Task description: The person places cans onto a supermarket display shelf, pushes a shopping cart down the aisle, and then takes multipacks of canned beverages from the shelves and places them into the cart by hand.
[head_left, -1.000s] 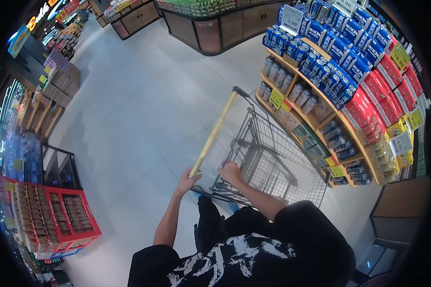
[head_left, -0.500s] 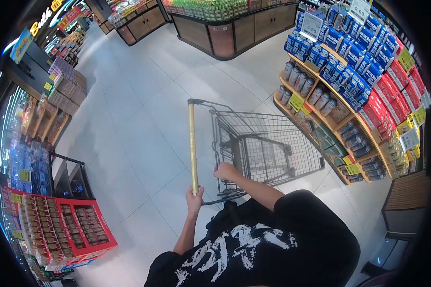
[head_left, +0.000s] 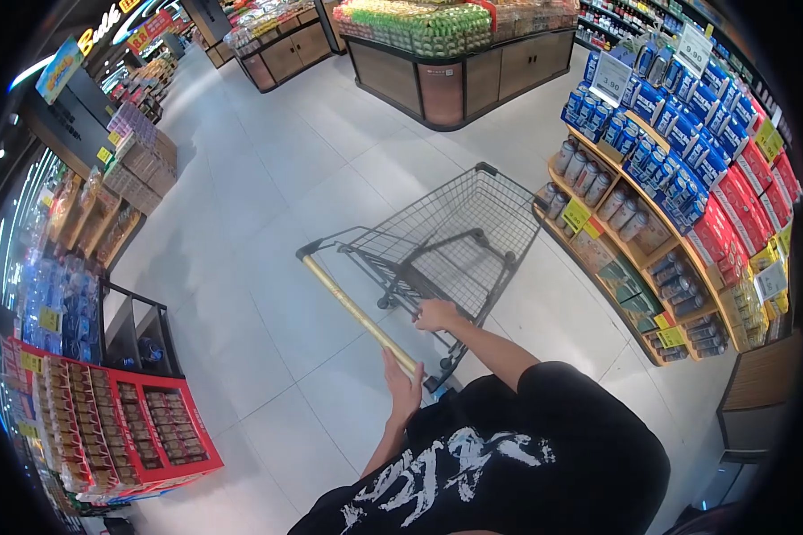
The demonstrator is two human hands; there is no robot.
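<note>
A grey wire shopping cart (head_left: 486, 209) stands in front of me, turned at an angle, its basket showing nothing inside. Its yellow handle bar (head_left: 352, 308) runs diagonally toward my body. Against the near end of that bar rests my left hand (head_left: 403, 388), fingers stretched out along it and not wrapped round. My right hand (head_left: 437, 315) is closed at the near rear side of the cart frame, with its fingertips partly hidden. A black sleeve and shirt with white brush lettering (head_left: 455, 464) fill the lower part of the view.
To the right is a curved wooden shelf (head_left: 633, 192) stacked with blue and red packs and cans. A red display (head_left: 165, 428) and bottled drinks (head_left: 58, 308) stand at left. Ahead is a produce counter (head_left: 442, 89). Pale floor tiles (head_left: 250, 205) lie between.
The cart has swung round, its front end turning away and its handle going from upright in view to diagonal. My left hand's fingers have straightened. Both hands have shifted right in view.
</note>
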